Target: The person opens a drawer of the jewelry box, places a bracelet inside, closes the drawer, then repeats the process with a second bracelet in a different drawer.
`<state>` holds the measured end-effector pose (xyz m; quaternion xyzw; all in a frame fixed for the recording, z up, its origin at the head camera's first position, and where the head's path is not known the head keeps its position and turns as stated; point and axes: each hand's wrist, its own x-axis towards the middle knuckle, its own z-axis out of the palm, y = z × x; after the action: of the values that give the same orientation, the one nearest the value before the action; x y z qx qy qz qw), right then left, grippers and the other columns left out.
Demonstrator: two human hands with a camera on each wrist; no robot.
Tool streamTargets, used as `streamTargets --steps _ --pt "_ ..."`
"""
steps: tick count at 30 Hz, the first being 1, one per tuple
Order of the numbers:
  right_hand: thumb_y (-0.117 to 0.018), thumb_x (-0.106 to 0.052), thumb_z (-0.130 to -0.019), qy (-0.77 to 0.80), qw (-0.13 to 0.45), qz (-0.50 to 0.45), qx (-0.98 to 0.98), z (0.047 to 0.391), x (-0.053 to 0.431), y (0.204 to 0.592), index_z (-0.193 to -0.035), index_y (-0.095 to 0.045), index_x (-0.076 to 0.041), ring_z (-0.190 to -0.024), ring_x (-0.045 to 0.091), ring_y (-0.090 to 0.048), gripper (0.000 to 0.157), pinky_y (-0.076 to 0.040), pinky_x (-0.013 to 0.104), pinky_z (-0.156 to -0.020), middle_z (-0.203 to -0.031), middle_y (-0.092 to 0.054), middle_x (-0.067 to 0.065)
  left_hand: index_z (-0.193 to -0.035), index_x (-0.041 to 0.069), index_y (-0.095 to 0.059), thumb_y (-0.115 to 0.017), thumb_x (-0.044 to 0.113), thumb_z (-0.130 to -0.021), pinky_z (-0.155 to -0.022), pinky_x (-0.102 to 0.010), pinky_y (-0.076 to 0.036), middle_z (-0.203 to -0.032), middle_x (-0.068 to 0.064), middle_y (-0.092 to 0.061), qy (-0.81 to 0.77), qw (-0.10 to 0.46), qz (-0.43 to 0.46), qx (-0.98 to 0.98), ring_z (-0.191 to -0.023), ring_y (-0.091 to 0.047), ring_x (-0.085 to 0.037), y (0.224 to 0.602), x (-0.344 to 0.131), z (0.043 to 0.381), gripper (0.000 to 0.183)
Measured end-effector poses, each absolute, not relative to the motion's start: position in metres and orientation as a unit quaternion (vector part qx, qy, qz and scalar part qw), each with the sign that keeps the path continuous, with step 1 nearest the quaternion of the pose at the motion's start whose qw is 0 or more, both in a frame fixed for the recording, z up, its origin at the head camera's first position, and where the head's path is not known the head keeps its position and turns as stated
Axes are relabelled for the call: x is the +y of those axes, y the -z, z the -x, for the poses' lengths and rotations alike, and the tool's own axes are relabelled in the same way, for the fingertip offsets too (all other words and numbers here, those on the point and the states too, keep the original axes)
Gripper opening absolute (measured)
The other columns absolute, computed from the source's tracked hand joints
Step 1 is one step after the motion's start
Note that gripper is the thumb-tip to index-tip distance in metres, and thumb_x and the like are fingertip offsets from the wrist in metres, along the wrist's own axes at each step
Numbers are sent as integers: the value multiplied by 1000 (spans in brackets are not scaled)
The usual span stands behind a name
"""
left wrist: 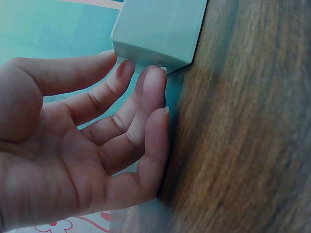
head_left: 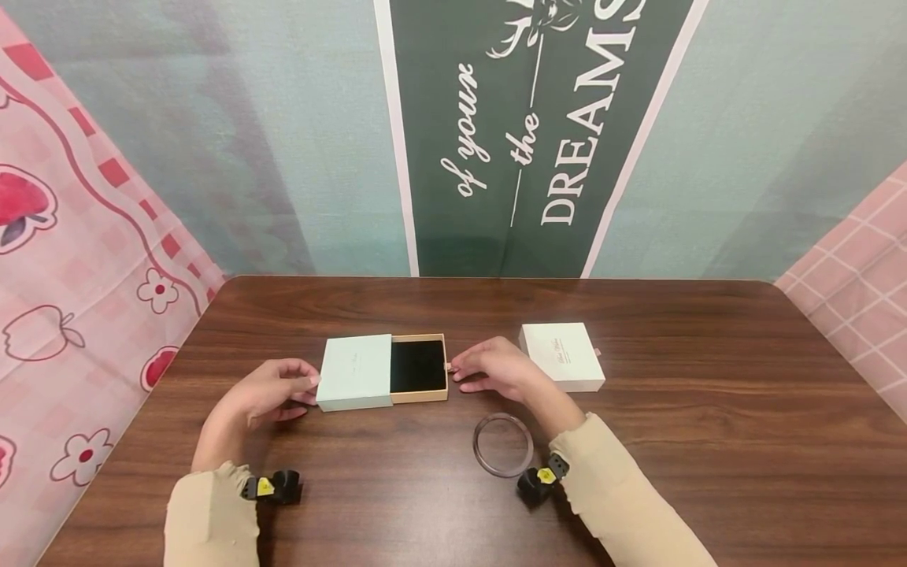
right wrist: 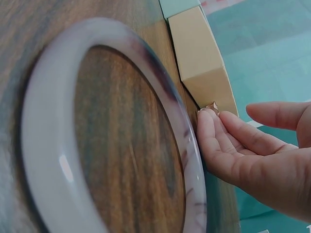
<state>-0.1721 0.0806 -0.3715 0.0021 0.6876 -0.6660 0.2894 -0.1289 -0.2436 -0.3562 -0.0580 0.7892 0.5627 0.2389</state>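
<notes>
Both hands of the person flank a pale slide-out box on the table (head_left: 397,496). At its left end, the left hand (head_left: 272,387) is relaxed, its thumb tip and bent fingertips at the cover (head_left: 354,374), touching or nearly so, without clasping it. Opposite, the right hand (head_left: 499,370) pinches the small ribbon tab (right wrist: 213,108) between curled fingertips, its thumb held apart.

Progress: the drawer (head_left: 420,398) stands partly out of the cover, exposing some of its black lining (head_left: 418,366); the remainder is hidden inside. I would judge the sliding of the drawer part done, though whether toward open or shut cannot be told. The translucent, purple-streaked bangle (right wrist: 48,126) lies flat on the table, apart from the box and near the right wrist; it is not boxed. A second box (head_left: 563,358), white and seemingly closed, sits beyond that wrist.

Pose: the left forearm runs up from the near side, the hand angled inward; the right forearm crosses diagonally from the near right, fingers directed at the drawer's front. Each wrist bears a small black camera (head_left: 283,487).
</notes>
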Motion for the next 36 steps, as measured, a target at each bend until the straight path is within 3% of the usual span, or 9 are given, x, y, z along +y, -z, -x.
streamTargets --steps 36 --pt "-49 3 -87 662 292 16 690 171 90 367 -107 -54 15 -80 22 -61 24 -52 37 -71 -94 -61 19 -99 -3 -53 -53 11 -93 -68 -32 -50 -80 -3 -59 -568 242 51 785 -76 -59 -15 356 -245 129 16"
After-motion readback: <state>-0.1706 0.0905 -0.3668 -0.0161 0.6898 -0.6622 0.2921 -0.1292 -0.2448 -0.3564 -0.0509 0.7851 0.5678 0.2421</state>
